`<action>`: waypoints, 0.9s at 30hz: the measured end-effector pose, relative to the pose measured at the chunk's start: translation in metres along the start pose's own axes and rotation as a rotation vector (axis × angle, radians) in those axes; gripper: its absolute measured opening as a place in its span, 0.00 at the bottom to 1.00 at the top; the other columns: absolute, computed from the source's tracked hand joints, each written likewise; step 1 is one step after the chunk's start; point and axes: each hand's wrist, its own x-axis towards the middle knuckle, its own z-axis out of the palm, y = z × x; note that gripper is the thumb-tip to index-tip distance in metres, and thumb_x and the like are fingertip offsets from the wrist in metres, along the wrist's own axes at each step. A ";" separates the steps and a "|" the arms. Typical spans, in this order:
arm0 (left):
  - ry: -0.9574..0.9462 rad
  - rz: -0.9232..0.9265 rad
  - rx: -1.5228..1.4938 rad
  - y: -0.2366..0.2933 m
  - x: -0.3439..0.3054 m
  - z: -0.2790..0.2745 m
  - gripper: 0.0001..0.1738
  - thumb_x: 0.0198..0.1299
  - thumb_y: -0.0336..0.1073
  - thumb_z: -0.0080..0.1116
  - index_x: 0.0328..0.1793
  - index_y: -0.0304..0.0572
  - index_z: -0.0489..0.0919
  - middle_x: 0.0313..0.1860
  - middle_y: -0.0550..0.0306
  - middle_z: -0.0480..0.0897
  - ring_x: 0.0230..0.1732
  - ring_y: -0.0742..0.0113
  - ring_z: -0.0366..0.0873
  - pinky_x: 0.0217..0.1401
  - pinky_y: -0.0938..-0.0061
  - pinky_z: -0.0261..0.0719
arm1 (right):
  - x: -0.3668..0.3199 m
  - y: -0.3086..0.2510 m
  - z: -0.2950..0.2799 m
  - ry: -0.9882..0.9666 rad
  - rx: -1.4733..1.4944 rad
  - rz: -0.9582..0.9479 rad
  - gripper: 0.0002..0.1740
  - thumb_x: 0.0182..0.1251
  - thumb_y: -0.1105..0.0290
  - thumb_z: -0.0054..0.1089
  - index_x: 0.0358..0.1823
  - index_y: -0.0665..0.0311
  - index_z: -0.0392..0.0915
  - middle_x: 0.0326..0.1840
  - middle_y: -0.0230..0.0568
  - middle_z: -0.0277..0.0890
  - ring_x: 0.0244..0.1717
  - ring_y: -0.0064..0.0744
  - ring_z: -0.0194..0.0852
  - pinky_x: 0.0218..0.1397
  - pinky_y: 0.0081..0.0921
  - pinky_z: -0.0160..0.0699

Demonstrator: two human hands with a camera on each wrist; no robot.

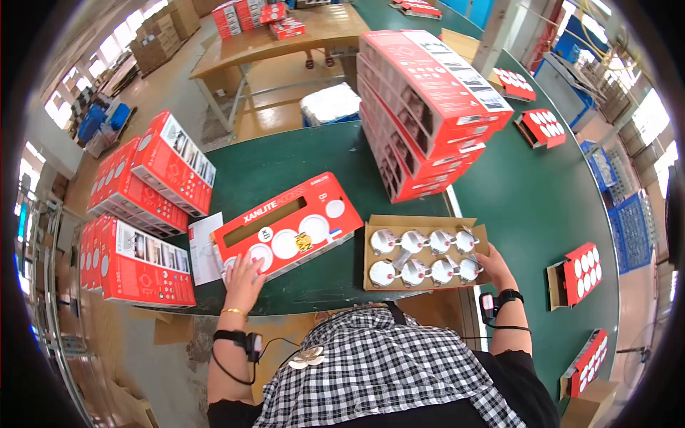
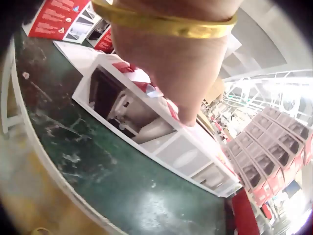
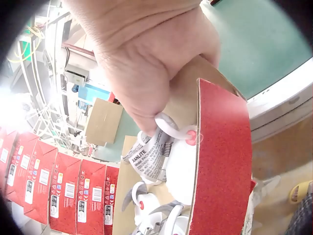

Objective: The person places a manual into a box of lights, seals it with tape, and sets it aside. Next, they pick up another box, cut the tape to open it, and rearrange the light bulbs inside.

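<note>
A red and white XANLITE box (image 1: 289, 225) lies on the green table, its cut-out window facing up. My left hand (image 1: 244, 282) rests on its near left corner, fingers spread; in the left wrist view the hand (image 2: 166, 73) is over the box's (image 2: 190, 164) upper face. To the right, an open cardboard tray (image 1: 426, 282) holds two rows of white round lamps (image 1: 412, 272) with metal clips. My right hand (image 1: 496, 269) grips the tray's right end wall; in the right wrist view the fingers of the hand (image 3: 146, 73) reach inside, beside a printed label (image 3: 149, 159), the thumb partly hidden.
Red boxes (image 1: 146, 264) stand grouped at the left, next to a white sheet (image 1: 206, 246). A tall stack of red boxes (image 1: 428, 93) rises behind the tray. Filled red trays (image 1: 581, 274) line the right-hand table. Another table (image 1: 328, 25) stands at the back.
</note>
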 end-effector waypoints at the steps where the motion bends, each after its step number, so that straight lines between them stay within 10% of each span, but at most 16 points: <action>1: -0.003 0.011 -0.002 -0.004 -0.004 0.000 0.22 0.66 0.42 0.62 0.66 0.53 0.79 0.78 0.47 0.67 0.80 0.42 0.58 0.80 0.43 0.51 | 0.001 0.000 -0.001 0.011 -0.021 0.010 0.33 0.66 0.74 0.62 0.73 0.69 0.65 0.61 0.43 0.79 0.59 0.33 0.77 0.66 0.30 0.73; 5: 0.168 0.108 0.065 0.036 -0.002 -0.007 0.18 0.67 0.42 0.61 0.59 0.45 0.81 0.70 0.43 0.75 0.74 0.44 0.68 0.75 0.50 0.62 | -0.005 -0.010 0.001 0.014 -0.024 0.024 0.31 0.67 0.73 0.61 0.71 0.70 0.66 0.60 0.43 0.78 0.58 0.33 0.76 0.65 0.31 0.73; 11: -0.379 -0.110 -0.849 0.180 0.048 0.118 0.28 0.67 0.50 0.62 0.61 0.32 0.79 0.54 0.41 0.85 0.50 0.52 0.84 0.54 0.62 0.80 | -0.001 -0.015 0.001 0.014 -0.026 0.050 0.34 0.66 0.74 0.62 0.74 0.69 0.64 0.63 0.45 0.78 0.61 0.34 0.77 0.66 0.30 0.74; 15: -0.440 0.044 -0.569 0.213 0.070 0.107 0.19 0.66 0.40 0.56 0.55 0.31 0.79 0.45 0.31 0.84 0.47 0.41 0.84 0.50 0.56 0.80 | 0.004 -0.001 -0.002 0.048 -0.063 -0.098 0.31 0.66 0.73 0.63 0.71 0.69 0.67 0.61 0.45 0.79 0.60 0.34 0.78 0.64 0.31 0.76; 21: -0.401 0.077 -0.799 0.210 0.051 0.042 0.17 0.68 0.40 0.54 0.55 0.34 0.78 0.42 0.40 0.84 0.43 0.50 0.83 0.48 0.62 0.79 | -0.041 -0.048 -0.018 0.090 -0.073 -0.106 0.29 0.67 0.73 0.61 0.70 0.68 0.67 0.57 0.43 0.81 0.54 0.31 0.79 0.57 0.28 0.78; 27: -0.130 -0.154 -0.718 0.102 -0.002 -0.038 0.17 0.68 0.37 0.57 0.58 0.34 0.78 0.36 0.51 0.83 0.34 0.70 0.77 0.39 0.70 0.76 | -0.052 -0.107 0.108 -0.047 -0.119 -0.232 0.29 0.71 0.75 0.58 0.72 0.69 0.63 0.58 0.41 0.79 0.56 0.29 0.78 0.60 0.27 0.77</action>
